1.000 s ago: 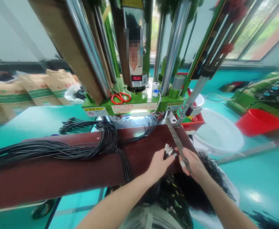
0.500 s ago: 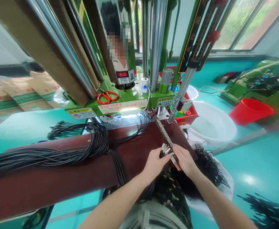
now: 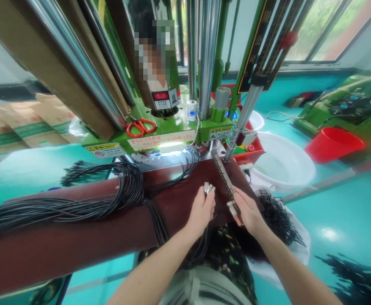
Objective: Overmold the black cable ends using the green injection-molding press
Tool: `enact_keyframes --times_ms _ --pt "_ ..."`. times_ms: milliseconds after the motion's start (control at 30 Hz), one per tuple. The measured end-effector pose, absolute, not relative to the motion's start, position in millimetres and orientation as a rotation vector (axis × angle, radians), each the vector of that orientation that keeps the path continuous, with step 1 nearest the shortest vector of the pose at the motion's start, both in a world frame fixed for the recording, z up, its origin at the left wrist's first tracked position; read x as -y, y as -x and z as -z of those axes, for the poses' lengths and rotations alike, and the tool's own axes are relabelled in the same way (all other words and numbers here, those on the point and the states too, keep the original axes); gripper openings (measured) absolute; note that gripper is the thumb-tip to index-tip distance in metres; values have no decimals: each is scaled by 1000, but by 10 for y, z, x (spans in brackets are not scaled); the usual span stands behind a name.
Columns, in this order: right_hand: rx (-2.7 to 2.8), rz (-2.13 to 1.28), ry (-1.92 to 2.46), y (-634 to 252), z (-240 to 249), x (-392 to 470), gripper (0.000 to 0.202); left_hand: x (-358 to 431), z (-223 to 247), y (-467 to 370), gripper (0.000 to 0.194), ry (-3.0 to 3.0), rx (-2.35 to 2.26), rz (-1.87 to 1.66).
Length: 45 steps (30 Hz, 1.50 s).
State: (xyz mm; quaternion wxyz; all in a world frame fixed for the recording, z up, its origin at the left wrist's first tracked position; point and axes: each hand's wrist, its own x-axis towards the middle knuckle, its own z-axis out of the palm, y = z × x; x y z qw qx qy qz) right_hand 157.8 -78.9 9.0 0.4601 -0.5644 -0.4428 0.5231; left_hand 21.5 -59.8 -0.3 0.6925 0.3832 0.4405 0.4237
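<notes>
At bench [image 3: 77,237] | left hand [image 3: 200,213] curled tight round connectors [image 3: 206,188] | right hand [image 3: 249,212] angled, clamping strip [image 3: 224,176]

Bright window [image 3: 334,36] daylight; glare on floor [image 3: 330,234]; edges blurred.

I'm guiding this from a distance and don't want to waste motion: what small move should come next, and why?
Probably bring the left hand and its metal-tipped connectors across to the notched metal bar. The right hand grips the bar's near end, the connector tips poke up from the left hand, and a gap separates them from the bar.
</notes>
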Motion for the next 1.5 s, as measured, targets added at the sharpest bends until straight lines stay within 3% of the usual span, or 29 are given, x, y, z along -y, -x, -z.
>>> enact_keyframes --times_ms 367,600,833,1133,1500 --pt "1310 -1282 1406 -1631 -33 807 50 590 53 -254 29 -923 -1032 -826" --pt "1487 -1250 1471 -1586 -81 791 52 609 157 -232 29 -1019 -1122 -960" --pt "1210 -1338 1426 -1634 -63 755 49 528 57 -181 28 -861 -1095 -1139" --pt "1244 -1460 1375 -1687 -62 750 52 490 3 -156 35 -844 -974 -770" --pt "1454 -1418 1435 -1699 -67 751 56 486 15 -145 38 -861 -1015 -764"
